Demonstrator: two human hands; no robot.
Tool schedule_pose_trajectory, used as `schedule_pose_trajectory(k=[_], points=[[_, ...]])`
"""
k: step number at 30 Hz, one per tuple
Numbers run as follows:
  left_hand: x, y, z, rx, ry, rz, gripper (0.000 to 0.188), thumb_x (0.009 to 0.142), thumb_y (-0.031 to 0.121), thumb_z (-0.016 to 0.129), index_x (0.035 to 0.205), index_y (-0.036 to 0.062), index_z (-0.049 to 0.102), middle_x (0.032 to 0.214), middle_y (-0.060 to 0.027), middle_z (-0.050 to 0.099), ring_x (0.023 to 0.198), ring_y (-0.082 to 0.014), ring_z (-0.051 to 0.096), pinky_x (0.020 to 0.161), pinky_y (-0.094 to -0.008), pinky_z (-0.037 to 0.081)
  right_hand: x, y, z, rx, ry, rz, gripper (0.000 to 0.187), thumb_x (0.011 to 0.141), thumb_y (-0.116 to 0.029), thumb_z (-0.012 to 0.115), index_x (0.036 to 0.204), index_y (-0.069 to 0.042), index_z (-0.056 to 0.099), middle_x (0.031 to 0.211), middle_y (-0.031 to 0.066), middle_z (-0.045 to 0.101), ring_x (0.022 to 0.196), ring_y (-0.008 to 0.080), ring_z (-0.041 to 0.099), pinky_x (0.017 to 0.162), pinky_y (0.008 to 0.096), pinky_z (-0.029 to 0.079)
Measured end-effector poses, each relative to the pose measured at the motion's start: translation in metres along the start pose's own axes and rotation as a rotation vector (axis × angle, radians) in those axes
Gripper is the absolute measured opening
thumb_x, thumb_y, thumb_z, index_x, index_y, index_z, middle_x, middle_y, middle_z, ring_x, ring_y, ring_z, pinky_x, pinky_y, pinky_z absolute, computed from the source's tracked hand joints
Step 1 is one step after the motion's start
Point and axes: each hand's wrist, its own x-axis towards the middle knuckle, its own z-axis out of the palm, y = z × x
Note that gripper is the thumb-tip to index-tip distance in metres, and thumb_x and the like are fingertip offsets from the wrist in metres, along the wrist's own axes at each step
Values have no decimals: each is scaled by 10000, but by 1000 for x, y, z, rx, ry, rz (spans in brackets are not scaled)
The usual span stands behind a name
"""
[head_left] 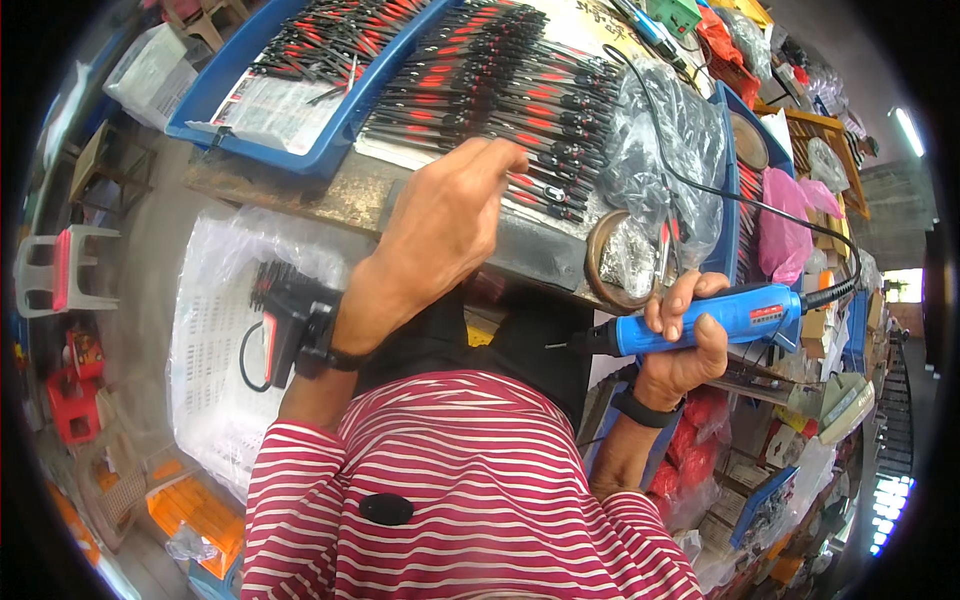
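Observation:
My right hand is wrapped round a blue electric screwdriver. Its thin bit points left, above my lap, and touches nothing. A black cord runs from its back end. My left hand hovers at the near edge of the workbench, fingers curled together; whether they pinch anything is hidden. Just beyond those fingertips lie rows of slender black-and-red handle-like pieces, stacked close together. One piece at the near end shows a silvery part.
A blue bin with more such pieces stands at the far left. Right of the rows are a round dish with small silvery parts and clear plastic bags. A white plastic-lined basket sits low left. A pink bag lies right.

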Motion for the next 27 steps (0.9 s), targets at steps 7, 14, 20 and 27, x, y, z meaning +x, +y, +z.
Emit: schedule_pose_trajectory(k=[7,14,20,27], points=[[-22,2,-37,-277,132,-211,140,870,-24,497,965,-8,599,793,-38,578,671,-78,508,615,-195,422,1,5,-1,13,10,13,312,713,-66,571,998,-10,458,776,162,523,528,155,487,556,326,445],[-17,-22,-13,-130,31,-208,147,834,-17,507,947,-2,601,724,-68,597,635,-127,556,594,-248,448,0,11,8,-31,18,47,297,703,-48,579,980,-18,473,762,166,532,536,179,502,547,335,448],[19,-38,39,1,5,114,128,792,-40,551,906,-14,602,853,-151,606,766,-304,609,651,-329,479,-2,12,14,-4,26,51,289,702,-35,590,960,-17,460,759,178,546,541,182,511,568,336,459],[50,-56,77,216,-43,289,211,719,-12,573,916,44,620,886,-116,542,878,-296,520,767,-389,444,-6,13,16,-124,56,68,308,686,-83,597,955,-26,457,741,144,520,504,155,490,544,323,444]])
